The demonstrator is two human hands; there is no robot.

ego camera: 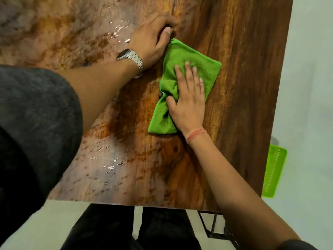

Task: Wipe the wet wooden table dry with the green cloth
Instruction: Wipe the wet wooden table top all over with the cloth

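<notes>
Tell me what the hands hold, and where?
Right hand presses flat on the green cloth, mid-cloth, not gripping. Left hand sits by its far corner; hold cannot be told.

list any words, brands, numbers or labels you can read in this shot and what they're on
No text can be read anywhere in this view.
Wristwatch: face is dark, no brand or digits legible.
Green cloth: no tag or print showing.
Green basket beside the table: plain slats, no label.
Wooden table: grain only, no markings.
</notes>
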